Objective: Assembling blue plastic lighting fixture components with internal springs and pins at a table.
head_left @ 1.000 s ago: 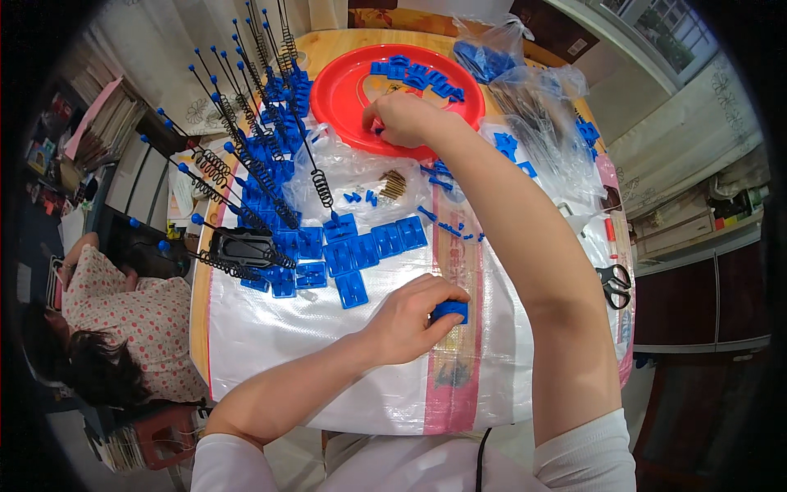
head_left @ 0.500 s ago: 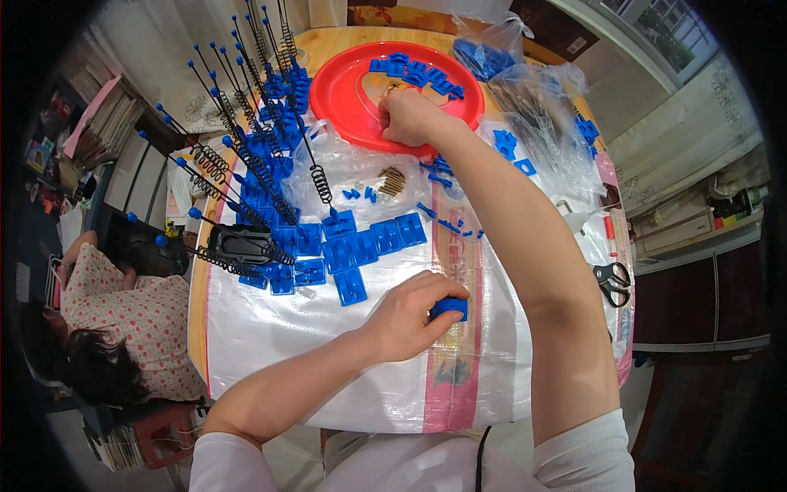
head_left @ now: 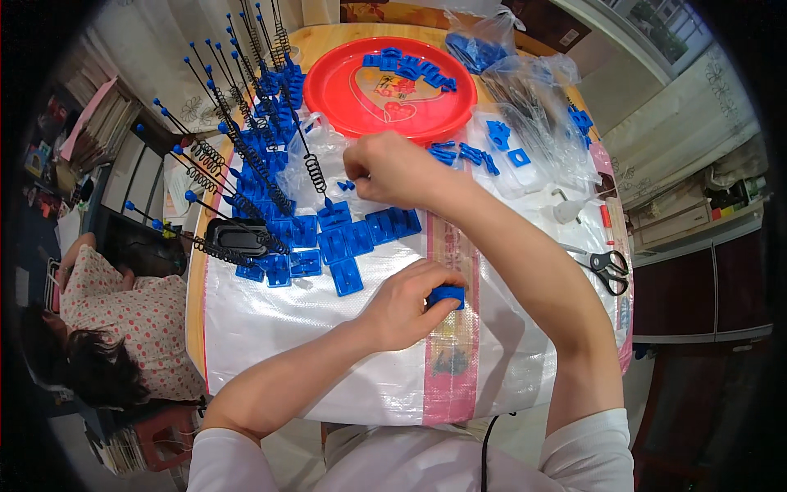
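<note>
My left hand (head_left: pixel 407 305) is closed around a small blue plastic block (head_left: pixel 447 297) low over the white sheet, with fingers and thumb hiding part of it. Farther out, my right hand (head_left: pixel 385 168) hovers with curled fingers over a clear plastic bag (head_left: pixel 299 176). What those fingers hold, if anything, is hidden. Small blue plugs (head_left: pixel 346 186) lie on the bag just below the fist. To the left of my hands sit several blue square plastic bases (head_left: pixel 348 276). Black coil springs on thin rods (head_left: pixel 316 174) with blue tips stand up from the cluster behind.
Beyond my right hand, a red round tray (head_left: pixel 328 115) holds several blue pieces (head_left: pixel 410 67) along its far side. Black-handled scissors (head_left: pixel 608 271) lie at the right edge. A bag of thin rods (head_left: pixel 533 98) lies back right. Another person (head_left: pixel 123 328) sits at left.
My right hand has drawn back from over the red tray toward me and to the left, and is now over the clear bag. My left hand keeps its hold on the block.
</note>
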Motion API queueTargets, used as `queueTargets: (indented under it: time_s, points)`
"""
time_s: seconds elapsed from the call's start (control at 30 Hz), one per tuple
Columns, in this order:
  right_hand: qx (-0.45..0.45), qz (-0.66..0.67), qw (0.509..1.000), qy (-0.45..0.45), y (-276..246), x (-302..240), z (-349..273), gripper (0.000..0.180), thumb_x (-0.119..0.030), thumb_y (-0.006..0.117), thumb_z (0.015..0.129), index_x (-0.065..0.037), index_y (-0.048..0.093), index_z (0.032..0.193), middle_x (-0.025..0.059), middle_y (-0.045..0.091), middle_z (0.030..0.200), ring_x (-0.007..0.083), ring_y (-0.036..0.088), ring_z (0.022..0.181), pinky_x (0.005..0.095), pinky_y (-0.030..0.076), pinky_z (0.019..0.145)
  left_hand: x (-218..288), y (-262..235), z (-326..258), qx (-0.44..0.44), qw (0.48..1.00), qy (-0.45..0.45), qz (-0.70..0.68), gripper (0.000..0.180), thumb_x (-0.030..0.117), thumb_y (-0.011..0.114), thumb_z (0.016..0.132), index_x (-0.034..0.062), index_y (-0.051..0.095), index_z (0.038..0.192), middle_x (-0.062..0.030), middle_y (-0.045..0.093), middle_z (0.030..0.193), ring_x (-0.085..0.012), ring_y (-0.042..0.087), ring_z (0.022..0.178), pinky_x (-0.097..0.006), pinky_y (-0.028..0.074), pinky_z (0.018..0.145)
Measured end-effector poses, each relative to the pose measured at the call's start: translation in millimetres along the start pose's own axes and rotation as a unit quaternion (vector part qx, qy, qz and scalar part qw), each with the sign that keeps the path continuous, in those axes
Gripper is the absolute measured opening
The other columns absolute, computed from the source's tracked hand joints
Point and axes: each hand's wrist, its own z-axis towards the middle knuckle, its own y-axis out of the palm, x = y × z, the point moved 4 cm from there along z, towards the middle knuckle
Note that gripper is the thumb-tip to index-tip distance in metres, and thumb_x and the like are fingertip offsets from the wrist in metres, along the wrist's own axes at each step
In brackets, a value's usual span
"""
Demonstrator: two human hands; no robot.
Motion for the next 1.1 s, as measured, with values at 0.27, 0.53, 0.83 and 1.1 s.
queueTargets:
  time_s: [0.27, 0.53, 0.83, 1.1]
  points:
    - [0.077, -0.018, 0.997, -0.006, 6.0, -1.0, -12.6, 0.018, -0.006, 0.067, 0.079, -0.002, 0.071, 0.096, 0.0173, 0.07, 0.095, 0.035, 0.068, 0.09, 0.0426, 0.054, 0.081, -3.7, -0.4, -2.0, 0.015, 0.998, -0.042, -0.043, 0.029, 0.007, 0.068, 0.087, 0.0038, 0.066, 0.116, -0.0101, 0.066, 0.106, -0.0183, 0.064, 0.093, -0.03, 0.051, 0.079]
    - [0.287, 0.147, 0.942, 0.095, -51.4, 3.0, -104.7, 0.014, -0.007, 0.062, 0.096, 0.0, 0.066, 0.107, 0.0077, 0.071, 0.095, 0.0164, 0.067, 0.084, 0.0297, 0.053, 0.076, -22.6, 7.6, -4.8, 0.063, 0.961, -0.107, -0.247, 0.034, 0.002, 0.06, 0.095, 0.0006, 0.055, 0.128, -0.0075, 0.063, 0.114, -0.0128, 0.061, 0.102, -0.028, 0.05, 0.087]
    - [0.38, 0.158, 0.887, 0.21, -41.4, 14.1, -215.7, 0.019, -0.006, 0.068, 0.091, 0.001, 0.066, 0.108, 0.0075, 0.071, 0.092, 0.0121, 0.066, 0.08, 0.0271, 0.053, 0.071, -24.7, 5.4, 3.1, 0.089, 0.928, -0.103, -0.346, 0.047, -0.005, 0.059, 0.092, -0.0033, 0.046, 0.137, -0.0107, 0.057, 0.124, -0.0149, 0.059, 0.111, -0.029, 0.049, 0.097]
    - [0.281, -0.002, 0.953, 0.11, -32.5, -2.2, -213.6, 0.015, -0.001, 0.071, 0.086, 0.0, 0.067, 0.1, 0.0103, 0.067, 0.087, 0.0205, 0.065, 0.072, 0.0309, 0.051, 0.065, -14.3, 6.3, -1.8, 0.097, 0.942, -0.131, -0.294, 0.053, -0.005, 0.063, 0.088, -0.0021, 0.045, 0.138, -0.0077, 0.058, 0.117, -0.0123, 0.059, 0.102, -0.027, 0.049, 0.087]
